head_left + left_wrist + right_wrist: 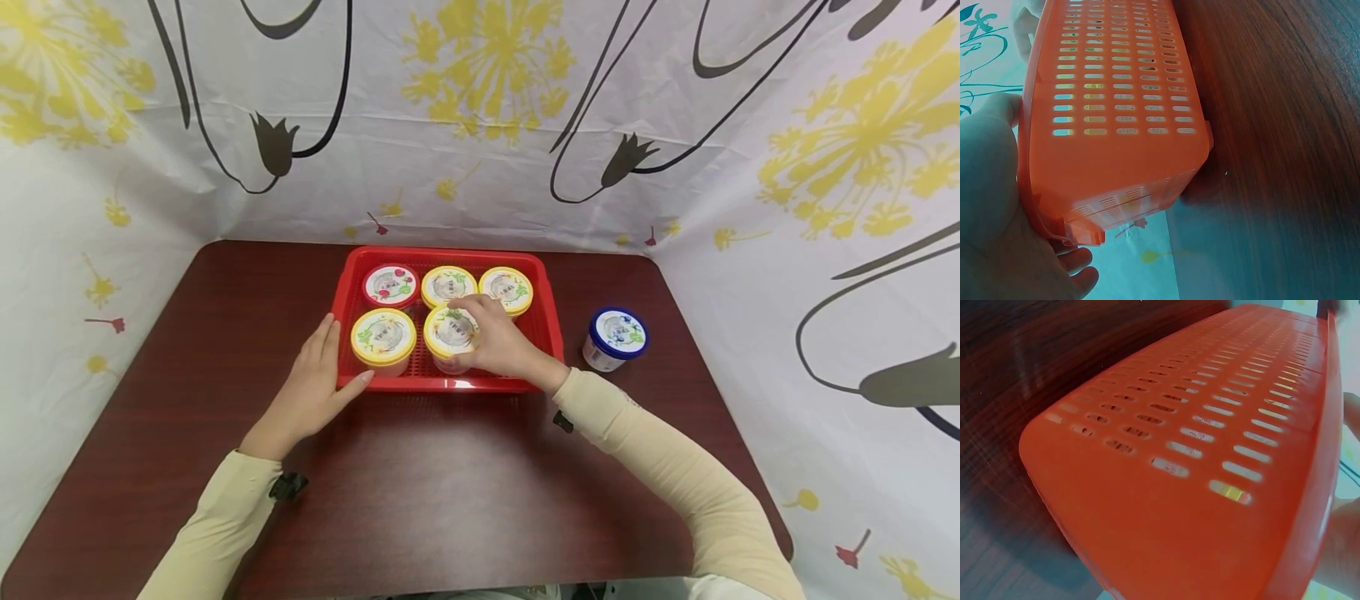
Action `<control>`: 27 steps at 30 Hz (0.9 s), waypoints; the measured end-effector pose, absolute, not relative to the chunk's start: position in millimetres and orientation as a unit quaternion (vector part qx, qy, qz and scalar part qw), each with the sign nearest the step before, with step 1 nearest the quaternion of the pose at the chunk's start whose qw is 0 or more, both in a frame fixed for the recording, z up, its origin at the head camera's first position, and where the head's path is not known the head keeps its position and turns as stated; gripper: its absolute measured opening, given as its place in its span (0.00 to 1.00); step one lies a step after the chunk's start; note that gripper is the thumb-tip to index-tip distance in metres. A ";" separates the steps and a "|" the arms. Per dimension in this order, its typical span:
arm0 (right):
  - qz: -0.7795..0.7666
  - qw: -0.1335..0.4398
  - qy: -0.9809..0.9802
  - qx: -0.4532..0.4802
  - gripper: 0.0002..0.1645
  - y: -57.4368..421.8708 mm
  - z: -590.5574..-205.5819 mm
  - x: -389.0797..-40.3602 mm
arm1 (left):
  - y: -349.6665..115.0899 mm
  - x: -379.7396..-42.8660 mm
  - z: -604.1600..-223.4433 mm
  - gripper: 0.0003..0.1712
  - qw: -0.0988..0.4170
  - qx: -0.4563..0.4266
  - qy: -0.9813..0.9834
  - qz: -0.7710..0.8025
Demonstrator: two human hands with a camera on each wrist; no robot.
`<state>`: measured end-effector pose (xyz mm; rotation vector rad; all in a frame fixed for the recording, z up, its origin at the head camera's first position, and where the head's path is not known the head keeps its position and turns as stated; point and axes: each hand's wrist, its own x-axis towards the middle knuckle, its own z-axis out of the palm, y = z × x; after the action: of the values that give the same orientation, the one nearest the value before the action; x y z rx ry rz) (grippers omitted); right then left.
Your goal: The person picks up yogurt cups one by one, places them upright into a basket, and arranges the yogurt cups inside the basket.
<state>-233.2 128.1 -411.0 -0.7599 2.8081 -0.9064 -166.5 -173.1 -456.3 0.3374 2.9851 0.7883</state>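
Note:
A red plastic basket (442,384) holds several round tubs with printed lids. My right hand (504,340) reaches over the basket's front rim and grips a yellow-lidded tub (450,331) in the front row, thumb and fingers on opposite sides. How far that tub's base is from the basket floor is hidden. Against the left front corner, my left hand (311,392) rests with straight fingers along the side and its thumb near the front rim. In the left wrist view the slotted basket wall (1116,156) lies beside the left hand (988,181); several fingertips show past the corner.
Left of the held tub is another yellow-lidded tub (383,337). Behind stand a red-lidded tub (391,285) and two yellow-lidded tubs, one (448,286) beside the other (507,288). A blue-lidded tub (617,335) stands on the dark table (450,492), right of the basket. Patterned cloth (480,183) surrounds the table.

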 end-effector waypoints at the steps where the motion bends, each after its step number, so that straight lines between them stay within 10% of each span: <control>1: -0.298 0.045 0.920 -0.251 0.50 127.8 -411.9 -233.2 | -173.1 -166.5 -456.3 0.62 0.018 0.108 0.961 0.254; 27: -0.281 0.043 0.926 -0.247 0.49 120.3 -430.8 -233.8 | -171.9 -166.2 -455.8 0.62 0.020 0.103 0.962 0.254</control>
<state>-233.8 120.3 -430.8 -0.7551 2.8325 -0.8600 -166.2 -171.9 -455.8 0.3184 2.9830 0.7879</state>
